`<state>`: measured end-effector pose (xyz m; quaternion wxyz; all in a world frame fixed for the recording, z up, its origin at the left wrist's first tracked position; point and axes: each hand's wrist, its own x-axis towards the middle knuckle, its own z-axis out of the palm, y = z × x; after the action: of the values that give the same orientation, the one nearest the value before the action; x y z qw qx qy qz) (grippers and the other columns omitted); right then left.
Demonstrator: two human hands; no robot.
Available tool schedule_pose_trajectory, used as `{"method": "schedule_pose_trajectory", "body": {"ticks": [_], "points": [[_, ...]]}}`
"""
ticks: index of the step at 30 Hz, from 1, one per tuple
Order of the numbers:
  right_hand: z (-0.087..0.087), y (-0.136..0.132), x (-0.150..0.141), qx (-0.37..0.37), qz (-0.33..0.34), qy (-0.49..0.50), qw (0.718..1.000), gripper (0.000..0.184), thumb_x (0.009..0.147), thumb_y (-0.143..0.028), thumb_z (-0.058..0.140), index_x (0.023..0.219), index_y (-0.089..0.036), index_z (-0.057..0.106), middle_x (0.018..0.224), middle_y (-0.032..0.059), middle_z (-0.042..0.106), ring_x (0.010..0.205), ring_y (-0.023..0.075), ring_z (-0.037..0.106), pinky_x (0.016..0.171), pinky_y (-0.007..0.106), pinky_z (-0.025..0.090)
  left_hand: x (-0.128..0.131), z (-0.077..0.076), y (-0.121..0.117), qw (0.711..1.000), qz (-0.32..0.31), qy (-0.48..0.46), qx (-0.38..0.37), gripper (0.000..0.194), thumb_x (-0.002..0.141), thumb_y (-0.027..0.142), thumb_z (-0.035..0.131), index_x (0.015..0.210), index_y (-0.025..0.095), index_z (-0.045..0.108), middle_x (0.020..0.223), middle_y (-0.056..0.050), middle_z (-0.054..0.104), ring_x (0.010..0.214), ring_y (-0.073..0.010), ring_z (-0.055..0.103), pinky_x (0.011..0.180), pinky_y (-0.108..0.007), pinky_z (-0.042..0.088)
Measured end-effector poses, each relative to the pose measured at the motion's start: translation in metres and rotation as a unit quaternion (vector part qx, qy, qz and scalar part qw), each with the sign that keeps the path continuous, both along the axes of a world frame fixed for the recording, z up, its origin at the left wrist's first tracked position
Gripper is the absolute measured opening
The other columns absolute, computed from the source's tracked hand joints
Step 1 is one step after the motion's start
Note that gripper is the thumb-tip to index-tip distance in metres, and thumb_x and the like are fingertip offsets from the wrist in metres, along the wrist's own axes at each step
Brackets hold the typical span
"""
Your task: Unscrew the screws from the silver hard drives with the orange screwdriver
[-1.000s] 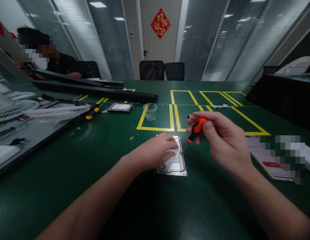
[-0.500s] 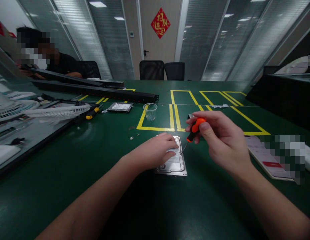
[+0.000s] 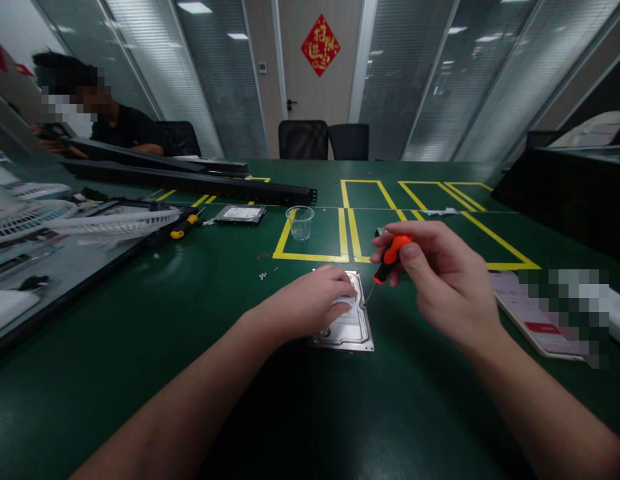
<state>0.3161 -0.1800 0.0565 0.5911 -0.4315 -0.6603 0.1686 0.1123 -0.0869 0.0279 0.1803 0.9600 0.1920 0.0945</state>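
A: Starting at the left, what hems in the work?
B: A grey panel (image 3: 85, 267), its dark rim slanting away well apart from the left hand (image 3: 307, 299); tabletop and loose screws (image 3: 263, 276) lie between.
A: And that hand?
B: Fingers bent over the hard drive (image 3: 354, 330), which lies flat below the clear cup (image 3: 301, 227) in view. I can't tell whether they clamp its edge.
A: Its right side?
B: An orange-handled screwdriver (image 3: 397, 250) slants down to the drive's right edge, gripped in the fingers of the right hand (image 3: 447, 283). A phone (image 3: 525, 310) sits just beside that wrist, limiting sideways room.
A: The surface and room?
B: Green table (image 3: 270, 413); at far left a seated person (image 3: 127, 130), then long black bars (image 3: 190, 181), chairs (image 3: 304, 140), a door (image 3: 320, 110), yellow tape outlines (image 3: 344, 233), and blinds (image 3: 480, 73) at right.
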Motion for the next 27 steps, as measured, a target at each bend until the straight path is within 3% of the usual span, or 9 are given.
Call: {"method": "schedule_pose_trajectory", "body": {"ticks": [27], "points": [[-0.0010, 0.0024, -0.0002, 0.004, -0.008, -0.001, 1.000, 0.021, 0.108, -0.024, 0.059, 0.127, -0.026, 0.070, 0.114, 0.0053, 0.075, 0.089, 0.0147, 0.073, 0.061, 0.025, 0.060, 0.0003, -0.0005, 0.0000, 1.000, -0.002, -0.003, 0.002, 0.026, 0.105, 0.024, 0.062, 0.127, 0.018, 0.074, 0.136, -0.010, 0.068, 0.127, -0.0264, 0.061, 0.113, -0.044, 0.050]]}}
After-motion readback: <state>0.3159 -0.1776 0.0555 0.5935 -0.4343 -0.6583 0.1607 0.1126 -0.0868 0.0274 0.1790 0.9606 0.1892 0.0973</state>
